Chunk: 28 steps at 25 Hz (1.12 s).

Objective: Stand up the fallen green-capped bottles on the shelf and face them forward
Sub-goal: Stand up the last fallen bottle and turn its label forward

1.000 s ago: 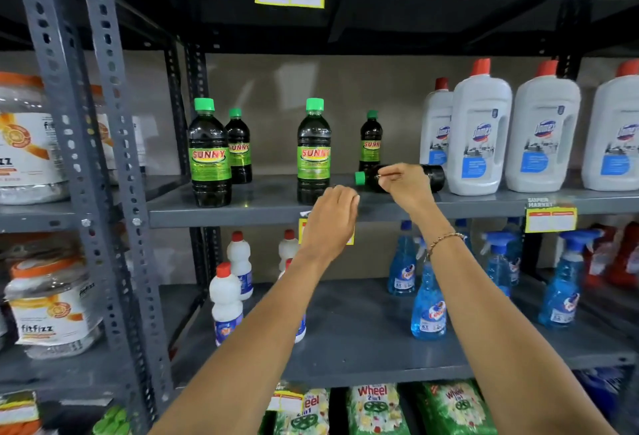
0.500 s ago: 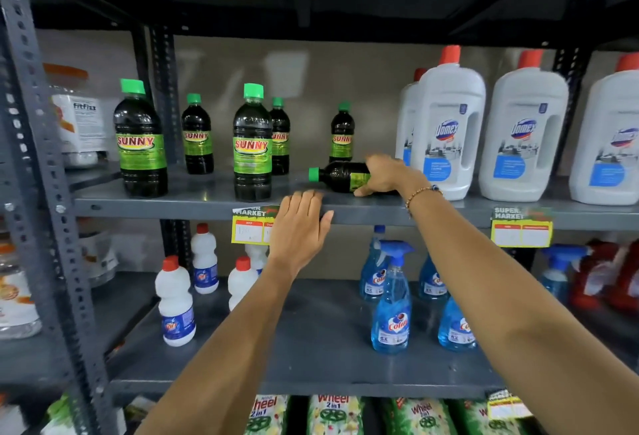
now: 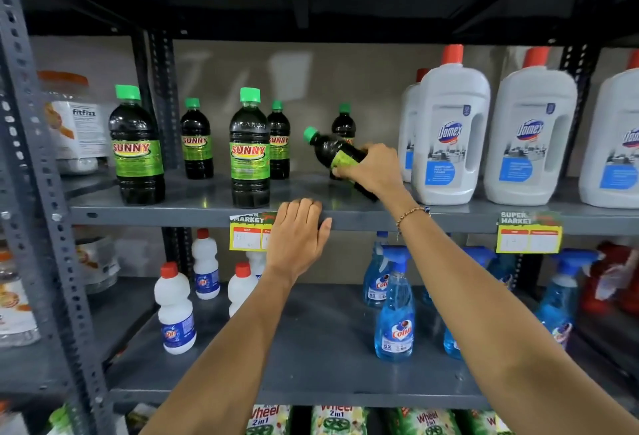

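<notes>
Left of centre on the grey shelf (image 3: 193, 204), five green-capped Sunny bottles (image 3: 249, 149) stand upright, two big ones in front with labels facing out. Just below centre, the left hand (image 3: 297, 244) lies flat on the shelf's front edge, fingers together, half covering a price tag (image 3: 247, 232). Right of centre, the right hand (image 3: 375, 166) is wrapped around a tilted bottle (image 3: 333, 151), cap pointing up-left, base near the shelf. White Domex jugs (image 3: 449, 133) fill the right side.

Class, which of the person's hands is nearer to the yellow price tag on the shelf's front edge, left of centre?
Left. The left hand rests on the shelf edge, overlapping the yellow price tag. The right hand is higher and to the right, gripping a tilted green-capped dark bottle.
</notes>
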Available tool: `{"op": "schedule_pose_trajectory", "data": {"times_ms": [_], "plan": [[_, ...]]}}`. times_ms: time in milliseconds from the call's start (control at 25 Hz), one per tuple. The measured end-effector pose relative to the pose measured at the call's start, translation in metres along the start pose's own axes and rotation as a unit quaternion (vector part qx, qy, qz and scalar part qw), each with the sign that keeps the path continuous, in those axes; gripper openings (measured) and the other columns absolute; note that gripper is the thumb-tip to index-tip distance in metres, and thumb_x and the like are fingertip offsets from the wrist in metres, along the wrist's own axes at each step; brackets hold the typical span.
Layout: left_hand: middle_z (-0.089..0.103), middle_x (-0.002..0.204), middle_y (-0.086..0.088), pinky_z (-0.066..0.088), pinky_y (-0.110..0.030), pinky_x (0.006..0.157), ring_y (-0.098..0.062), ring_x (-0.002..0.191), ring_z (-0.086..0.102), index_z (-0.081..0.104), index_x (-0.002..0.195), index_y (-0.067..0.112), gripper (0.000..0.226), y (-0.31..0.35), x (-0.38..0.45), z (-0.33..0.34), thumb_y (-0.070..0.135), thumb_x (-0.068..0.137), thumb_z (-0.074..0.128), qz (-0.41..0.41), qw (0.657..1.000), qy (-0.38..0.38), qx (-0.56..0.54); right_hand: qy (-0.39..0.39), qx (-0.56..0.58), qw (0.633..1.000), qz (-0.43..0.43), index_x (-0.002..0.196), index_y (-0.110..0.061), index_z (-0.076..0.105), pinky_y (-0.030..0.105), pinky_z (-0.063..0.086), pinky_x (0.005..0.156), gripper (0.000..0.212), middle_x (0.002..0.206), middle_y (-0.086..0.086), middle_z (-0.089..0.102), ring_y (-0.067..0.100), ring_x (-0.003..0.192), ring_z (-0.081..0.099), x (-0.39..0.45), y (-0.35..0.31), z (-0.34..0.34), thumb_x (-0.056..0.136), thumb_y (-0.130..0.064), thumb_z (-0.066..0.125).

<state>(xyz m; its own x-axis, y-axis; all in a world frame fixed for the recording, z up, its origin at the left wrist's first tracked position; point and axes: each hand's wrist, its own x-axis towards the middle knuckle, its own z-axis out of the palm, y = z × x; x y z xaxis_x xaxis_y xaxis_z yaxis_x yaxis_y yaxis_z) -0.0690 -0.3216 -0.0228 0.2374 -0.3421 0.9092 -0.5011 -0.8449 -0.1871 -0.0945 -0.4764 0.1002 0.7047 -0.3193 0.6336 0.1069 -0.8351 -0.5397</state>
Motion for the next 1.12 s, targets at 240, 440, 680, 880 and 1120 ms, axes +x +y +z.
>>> {"op": "schedule_pose_trajectory", "data": {"times_ms": [240,440,680,880,1120], "plan": [[0.062,0.093,-0.010,0.038,-0.036,0.080,-0.028,0.082,0.056,0.059,0.098,0.005,0.037,-0.003,-0.002,-0.003,0.034,0.097,0.037,0.002,1.000,0.009,-0.019,0.000,0.180,0.981,0.076,0.110,-0.007,0.059,0.043,0.050,0.093,0.076,0.107,0.008,0.062,0.026,0.107,0.057,-0.014,-0.011,0.023,0.063,-0.065,0.069],[0.063,0.096,-0.011,0.039,-0.038,0.081,-0.029,0.084,0.056,0.060,0.102,0.004,0.036,-0.002,-0.002,0.000,0.033,0.097,0.039,0.001,1.000,0.015,-0.019,-0.104,0.242,0.959,0.102,0.141,-0.007,0.030,0.036,0.043,0.104,0.086,0.124,0.002,0.058,0.018,0.117,0.054,-0.025,-0.005,0.009,0.075,-0.037,0.077],[0.064,0.099,-0.011,0.040,-0.038,0.085,-0.029,0.090,0.058,0.061,0.104,0.003,0.036,0.000,-0.001,-0.002,0.032,0.097,0.040,-0.003,0.999,0.009,-0.030,-0.139,0.288,0.938,0.134,0.149,-0.006,-0.015,0.027,0.031,0.100,0.109,0.141,0.012,0.042,0.012,0.114,0.037,-0.020,0.014,0.007,0.082,-0.002,0.070],[0.064,0.101,-0.012,0.040,-0.039,0.087,-0.029,0.091,0.057,0.060,0.105,0.003,0.036,0.000,-0.002,-0.005,0.032,0.098,0.040,-0.006,1.000,-0.006,-0.029,-0.118,0.231,0.960,0.103,0.142,-0.009,0.019,0.033,0.041,0.103,0.105,0.139,0.010,0.044,0.024,0.127,0.046,-0.017,0.017,0.018,0.063,-0.022,0.087],[0.063,0.104,-0.011,0.040,-0.039,0.089,-0.029,0.094,0.057,0.059,0.107,0.005,0.037,0.000,-0.002,-0.008,0.034,0.098,0.037,-0.007,0.999,-0.025,-0.023,-0.116,0.215,0.965,0.098,0.130,-0.007,0.032,0.029,0.045,0.089,0.083,0.120,0.006,0.053,0.022,0.116,0.054,-0.015,0.019,0.021,0.065,-0.014,0.084]]}}
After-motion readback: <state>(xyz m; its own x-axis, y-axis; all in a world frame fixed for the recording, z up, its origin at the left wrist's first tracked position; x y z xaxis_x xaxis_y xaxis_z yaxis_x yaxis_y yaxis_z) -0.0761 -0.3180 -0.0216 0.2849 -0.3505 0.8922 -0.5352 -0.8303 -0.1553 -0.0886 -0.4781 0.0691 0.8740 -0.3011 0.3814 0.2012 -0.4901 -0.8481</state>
